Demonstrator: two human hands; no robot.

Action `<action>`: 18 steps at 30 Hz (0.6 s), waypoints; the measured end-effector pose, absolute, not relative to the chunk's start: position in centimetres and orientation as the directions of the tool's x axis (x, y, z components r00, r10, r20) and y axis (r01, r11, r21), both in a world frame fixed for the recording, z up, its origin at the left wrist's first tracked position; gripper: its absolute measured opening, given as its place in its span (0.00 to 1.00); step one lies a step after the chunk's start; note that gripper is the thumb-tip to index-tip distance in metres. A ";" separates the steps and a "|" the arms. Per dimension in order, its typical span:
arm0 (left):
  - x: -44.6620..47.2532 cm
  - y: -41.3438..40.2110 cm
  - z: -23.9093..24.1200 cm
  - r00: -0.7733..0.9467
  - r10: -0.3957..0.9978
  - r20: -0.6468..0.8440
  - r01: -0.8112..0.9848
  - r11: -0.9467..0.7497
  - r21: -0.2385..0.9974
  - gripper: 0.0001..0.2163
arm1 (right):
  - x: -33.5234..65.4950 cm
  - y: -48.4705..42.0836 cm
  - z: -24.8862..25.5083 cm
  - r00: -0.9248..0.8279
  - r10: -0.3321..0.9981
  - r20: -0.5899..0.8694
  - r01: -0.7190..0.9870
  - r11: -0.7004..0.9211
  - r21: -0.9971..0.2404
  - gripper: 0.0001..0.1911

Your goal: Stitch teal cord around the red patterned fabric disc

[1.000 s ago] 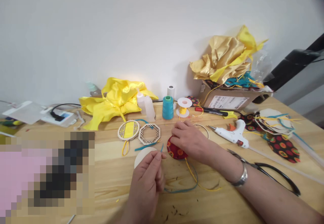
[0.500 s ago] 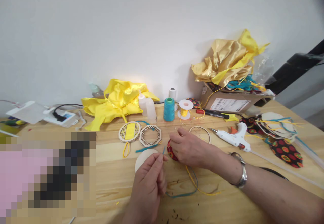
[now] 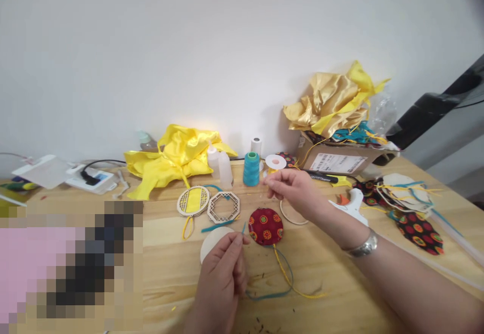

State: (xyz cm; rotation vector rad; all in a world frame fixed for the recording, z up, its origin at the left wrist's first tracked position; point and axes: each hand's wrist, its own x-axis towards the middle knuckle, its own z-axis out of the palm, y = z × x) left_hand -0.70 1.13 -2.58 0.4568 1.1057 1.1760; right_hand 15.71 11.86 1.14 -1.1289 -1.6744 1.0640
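In the head view, at lower centre, the teal cord (image 3: 264,295) is pinched near its tip by the closed left hand (image 3: 223,276), seemingly for steadiness, just beside the red fabric disc (image 3: 265,226) lying flat. Higher, the right hand (image 3: 293,189) is held with fingertips together; what they hold cannot be told.

A pale wooden table (image 3: 159,268) stands against a plain white wall (image 3: 181,47) in soft light.

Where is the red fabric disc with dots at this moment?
In the head view the red fabric disc lies flat on the wooden table, mid-frame, just right of the left hand, which pinches a teal cord, and below the raised right hand.
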 end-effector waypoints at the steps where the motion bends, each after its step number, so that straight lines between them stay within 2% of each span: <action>1: -0.7 1.2 -2.6 -0.021 0.896 -0.443 -0.500 0.374 0.781 0.11 | 15.6 12.3 1.7 -0.234 0.961 0.149 0.168 0.190 -0.967 0.12; 6: -0.8 1.4 -2.7 -0.013 0.891 -0.454 -0.522 0.381 0.763 0.12 | 14.4 14.5 4.8 -0.209 0.975 0.078 -0.177 0.040 -0.983 0.12; 10: -0.9 1.4 -2.6 -0.014 0.886 -0.463 -0.527 0.387 0.757 0.13 | 13.3 16.3 7.8 -0.190 0.980 0.061 -0.313 -0.002 -0.950 0.06; 15: -0.9 1.4 -2.8 -0.007 0.888 -0.460 -0.530 0.387 0.755 0.14 | 12.8 18.2 12.8 -0.132 0.980 0.147 -0.414 0.080 -0.907 0.13; 18: -0.9 1.5 -2.9 -0.005 0.901 -0.434 -0.516 0.369 0.773 0.14 | 13.2 18.2 17.2 -0.059 0.967 0.250 -0.373 0.210 -0.904 0.15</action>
